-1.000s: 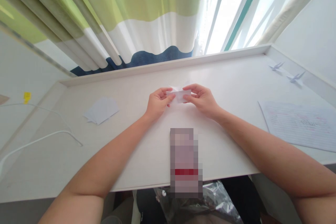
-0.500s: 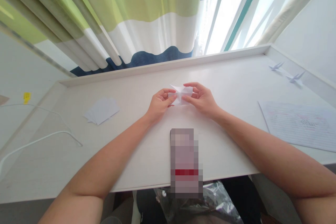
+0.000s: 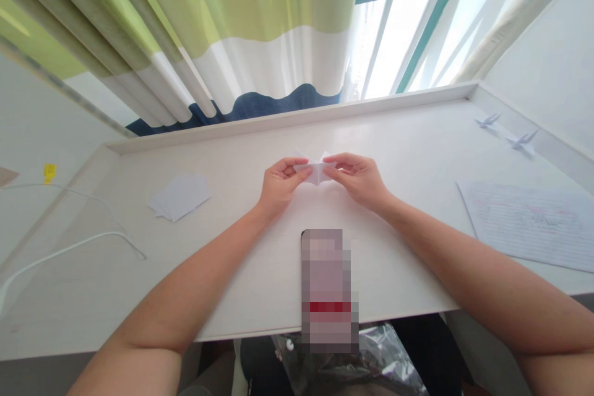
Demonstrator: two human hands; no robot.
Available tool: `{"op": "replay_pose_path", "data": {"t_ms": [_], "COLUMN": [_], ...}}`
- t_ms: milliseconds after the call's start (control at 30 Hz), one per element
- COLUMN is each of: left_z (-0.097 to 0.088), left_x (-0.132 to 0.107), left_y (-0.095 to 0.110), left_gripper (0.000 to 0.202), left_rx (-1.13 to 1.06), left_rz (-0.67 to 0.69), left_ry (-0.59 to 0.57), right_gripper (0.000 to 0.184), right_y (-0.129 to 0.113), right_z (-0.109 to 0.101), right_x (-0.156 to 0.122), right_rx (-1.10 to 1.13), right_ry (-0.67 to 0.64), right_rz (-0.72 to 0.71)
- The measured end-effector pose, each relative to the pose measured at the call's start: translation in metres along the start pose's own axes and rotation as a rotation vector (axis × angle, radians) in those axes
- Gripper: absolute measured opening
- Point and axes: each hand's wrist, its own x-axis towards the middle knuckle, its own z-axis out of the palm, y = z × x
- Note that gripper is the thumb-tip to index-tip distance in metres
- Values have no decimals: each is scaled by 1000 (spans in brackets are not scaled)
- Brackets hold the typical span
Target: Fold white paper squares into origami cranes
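head view: both hands meet over the middle of the white surface. the left hand and the right hand each pinch one end of a small folded piece of white paper, held between them just above the surface; the fingers of each hand are closed narrowly on the paper's edges, thumbs toward the person. two folded points of the paper stick up at its far edge.

just nearer the person than the hands, a dark rectangular phone with a blurred screen lies flat, reaching to the surface's near edge. well to the left lies a small stack of white paper squares, and beyond it a thin white cable curves across the left side. on the right lies a lined sheet of written paper. near the far right corner stand two small white paper cranes, close together. behind the surface hangs a green, white and blue curtain.
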Motion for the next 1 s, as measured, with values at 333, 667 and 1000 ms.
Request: {"op": "replay_pose_path", "data": {"t_ms": [333, 667, 1000], "left_z": [0, 3, 5], "left_x": [0, -2, -3], "left_y": [2, 4, 18], "left_gripper": [36, 32, 35], "left_rx": [-13, -1, -80], "left_rz": [10, 58, 32], "left_ry": [-42, 18, -34], "right_gripper": [35, 38, 23], "right_y": [0, -2, -5], "right_z": [2, 3, 5], "right_x": [-2, -4, -8], "right_rx": [-3, -51, -77], "right_ry": [-40, -28, 24], "right_rz": [-25, -72, -123]}}
